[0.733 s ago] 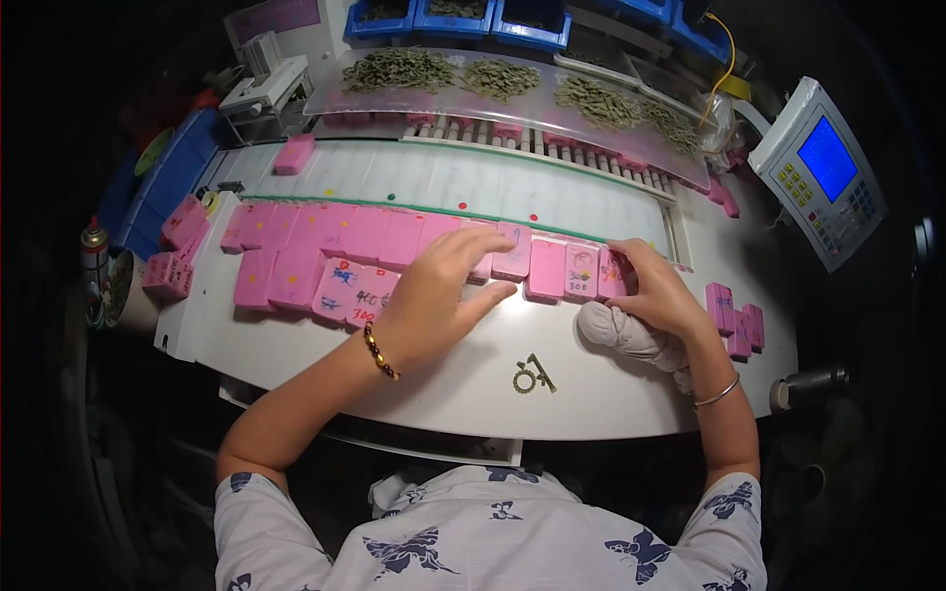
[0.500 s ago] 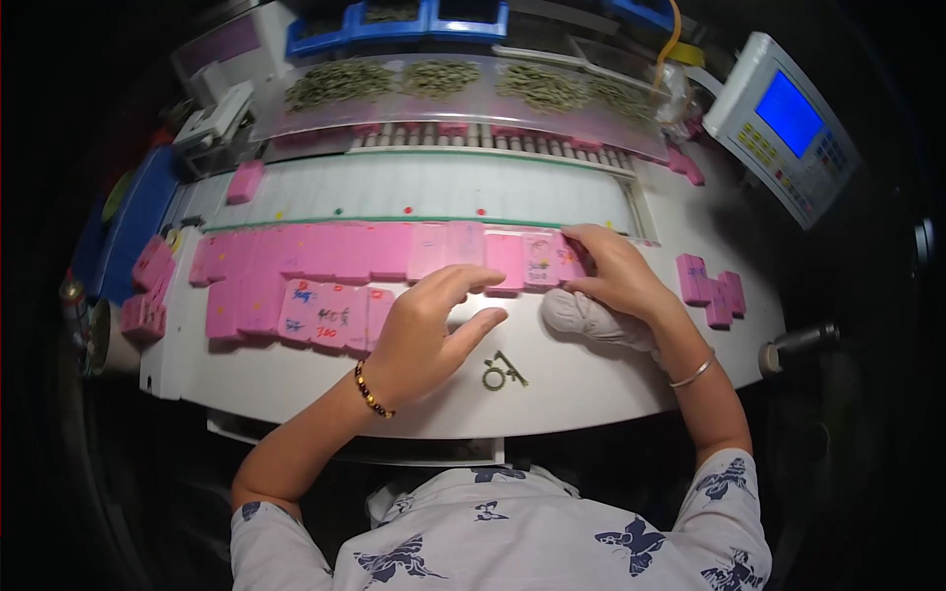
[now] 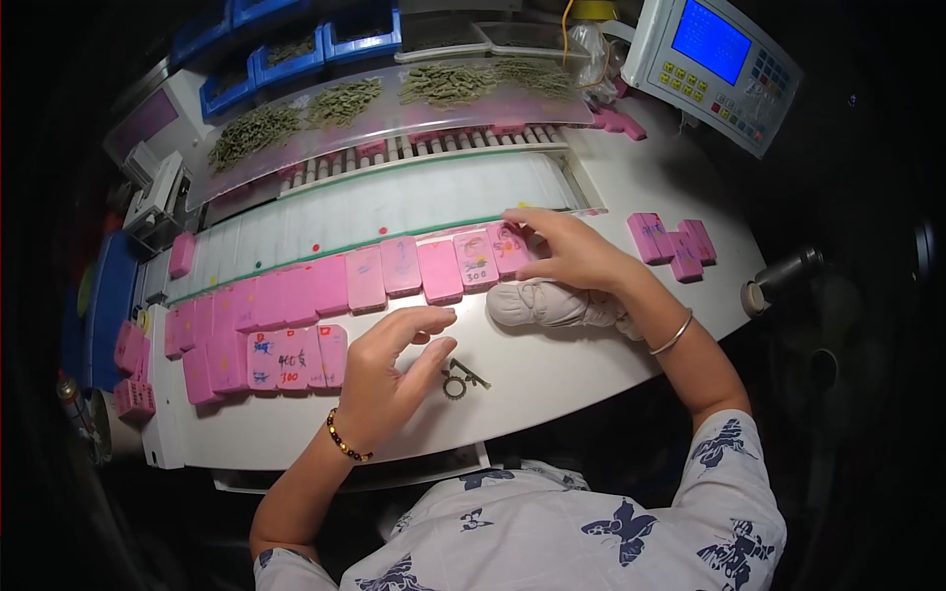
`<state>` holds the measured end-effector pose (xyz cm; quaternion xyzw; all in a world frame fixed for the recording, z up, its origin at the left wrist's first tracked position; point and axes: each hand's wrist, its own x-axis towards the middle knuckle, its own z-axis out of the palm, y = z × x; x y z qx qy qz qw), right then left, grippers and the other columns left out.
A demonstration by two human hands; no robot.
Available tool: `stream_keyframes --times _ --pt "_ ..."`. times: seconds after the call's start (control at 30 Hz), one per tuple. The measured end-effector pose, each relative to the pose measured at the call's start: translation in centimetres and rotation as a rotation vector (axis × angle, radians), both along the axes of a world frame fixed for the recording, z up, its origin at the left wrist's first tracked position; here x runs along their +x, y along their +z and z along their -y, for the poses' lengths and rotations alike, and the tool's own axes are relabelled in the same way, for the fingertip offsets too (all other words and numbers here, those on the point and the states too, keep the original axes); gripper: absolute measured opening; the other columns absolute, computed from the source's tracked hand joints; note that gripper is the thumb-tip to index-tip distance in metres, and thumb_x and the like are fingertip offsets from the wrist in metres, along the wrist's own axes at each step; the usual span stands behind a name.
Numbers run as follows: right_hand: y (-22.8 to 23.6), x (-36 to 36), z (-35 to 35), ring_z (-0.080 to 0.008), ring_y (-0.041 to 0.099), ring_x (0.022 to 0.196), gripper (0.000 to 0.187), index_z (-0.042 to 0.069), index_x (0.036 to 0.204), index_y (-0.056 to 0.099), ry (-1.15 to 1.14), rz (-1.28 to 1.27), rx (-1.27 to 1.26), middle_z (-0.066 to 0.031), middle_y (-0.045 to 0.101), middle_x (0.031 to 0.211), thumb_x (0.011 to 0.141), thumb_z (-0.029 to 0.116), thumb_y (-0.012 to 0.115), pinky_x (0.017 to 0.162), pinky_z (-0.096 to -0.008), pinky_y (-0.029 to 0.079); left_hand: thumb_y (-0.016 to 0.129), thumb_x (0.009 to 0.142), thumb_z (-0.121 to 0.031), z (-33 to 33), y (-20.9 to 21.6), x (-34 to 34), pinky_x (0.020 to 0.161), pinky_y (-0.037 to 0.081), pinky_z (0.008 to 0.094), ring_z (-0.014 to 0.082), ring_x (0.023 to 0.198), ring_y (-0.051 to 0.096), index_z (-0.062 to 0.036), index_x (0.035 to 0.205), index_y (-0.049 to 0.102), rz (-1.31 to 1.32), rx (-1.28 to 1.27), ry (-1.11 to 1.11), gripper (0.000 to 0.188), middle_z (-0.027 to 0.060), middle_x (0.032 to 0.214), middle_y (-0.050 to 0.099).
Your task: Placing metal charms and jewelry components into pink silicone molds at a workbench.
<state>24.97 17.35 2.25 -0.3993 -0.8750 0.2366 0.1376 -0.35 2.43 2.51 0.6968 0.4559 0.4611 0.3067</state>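
A long row of pink blocks [image 3: 365,283] runs across the white table, some with handwriting on them. My right hand [image 3: 576,251] is at the row's right end, its thumb and fingers at the near and far ends of the last pink block [image 3: 509,248]. Under that wrist lies a white cloth bundle [image 3: 552,303], tied around. My left hand [image 3: 389,369] hovers with thumb and fingers apart and nothing between them. Beside its thumb, a small dark ring with thin stick-like pieces [image 3: 463,380] lies on the table. A shorter second row of pink blocks [image 3: 286,359] sits to its left.
Beyond the row lies a pale strip with a green edge [image 3: 374,209], then rollers [image 3: 424,147]. A clear tray [image 3: 394,108] carries heaps of dried green pieces; blue bins [image 3: 360,34] stand behind. At right are a control panel [image 3: 709,64], loose pink blocks [image 3: 670,244] and a dark cylinder [image 3: 783,276].
The whole view has turned and shifted. My left hand has drawn back from the blocks toward me, uncovering more of the second row. My right hand stays at the same end block.
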Motion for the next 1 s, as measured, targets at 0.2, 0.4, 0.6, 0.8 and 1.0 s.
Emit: stream_keyframes --times 0.2,0.4,0.6,0.8,1.0 --pt "2.7 9.7 -0.2 -0.035 0.029 0.14 0.091 0.012 0.143 0.041 -0.205 0.398 0.125 -0.0166 0.034 0.15 0.063 0.021 0.082 0.116 -0.0439 0.024 0.065 0.085 0.001 0.7 0.0 -1.2 0.08 0.055 0.0281 0.0177 0.09 0.067 0.0015 0.105 0.068 0.006 -0.023 0.036 0.02 0.013 0.102 0.069" --pt "0.4 19.3 -1.8 -0.0368 0.024 0.142 0.09 0.017 0.143 0.042 -0.539 0.291 0.099 -0.0177 0.032 0.151 0.064 0.04 0.081 0.115 -0.0457 0.022 0.065 0.086 -0.002 0.6 -0.4 -1.0 0.077 0.054 0.0291 0.0197 0.084 0.067 0.0029 0.103 0.067 0.058 -0.098 0.033 0.018 0.0148 0.099 0.069" --pt "-0.7 25.7 -1.5 -0.0343 0.023 0.144 0.105 0.019 0.148 0.035 -0.65 0.189 -0.148 -0.0189 0.019 0.156 0.058 0.039 0.085 0.116 -0.0402 0.022 0.064 0.087 -0.002 0.8 -0.4 -1.3 0.077 0.054 0.0283 0.0186 0.084 0.067 0.0029 0.103 0.067 0.046 -0.098 0.015 0.018 0.0138 0.095 0.069" --pt "1.3 25.9 0.0 -0.0341 0.018 0.145 0.122 0.019 0.151 0.029 -0.491 0.297 -0.324 -0.0203 0.01 0.158 0.047 0.031 0.091 0.116 -0.0392 0.023 0.064 0.088 -0.004 0.9 -0.3 -1.3 0.079 0.054 0.0286 0.018 0.086 0.068 0.0027 0.105 0.067 0.074 -0.229 -0.01 0.018 0.0137 0.097 0.069" --pt "-0.5 24.7 -0.2 -0.0348 0.022 0.144 0.12 0.021 0.15 0.029 -0.578 0.304 -0.156 -0.02 0.021 0.154 0.046 0.021 0.089 0.116 -0.0411 0.025 0.064 0.089 -0.005 1.0 -0.8 -0.9 0.081 0.054 0.0286 0.0187 0.088 0.068 0.0026 0.106 0.067 0.092 -0.286 -0.058 0.019 0.0138 0.098 0.068"
